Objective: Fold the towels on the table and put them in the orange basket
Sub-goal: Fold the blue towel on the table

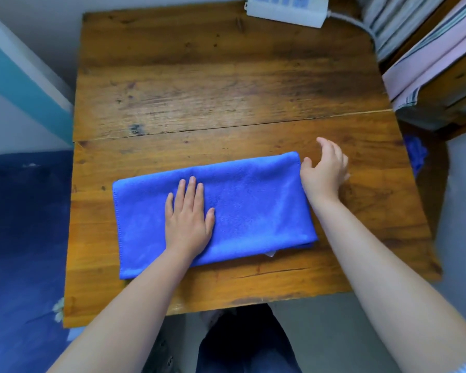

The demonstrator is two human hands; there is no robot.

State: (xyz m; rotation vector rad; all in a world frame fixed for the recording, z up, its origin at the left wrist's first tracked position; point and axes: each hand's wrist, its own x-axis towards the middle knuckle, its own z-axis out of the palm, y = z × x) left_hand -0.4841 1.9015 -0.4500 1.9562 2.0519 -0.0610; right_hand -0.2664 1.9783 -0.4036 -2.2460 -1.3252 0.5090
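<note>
Pressing my left hand (189,211) flat on the folded blue towel (253,208) on the wooden table (226,76), my right hand (324,168) hovers loosely spread, holding nothing, beside its right edge.

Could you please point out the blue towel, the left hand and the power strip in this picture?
Towel (253,205), head view: bare middle of its top layer.
Left hand (189,219), head view: back of the hand, flat on the towel.
Power strip (285,9), head view: its white casing.
</note>
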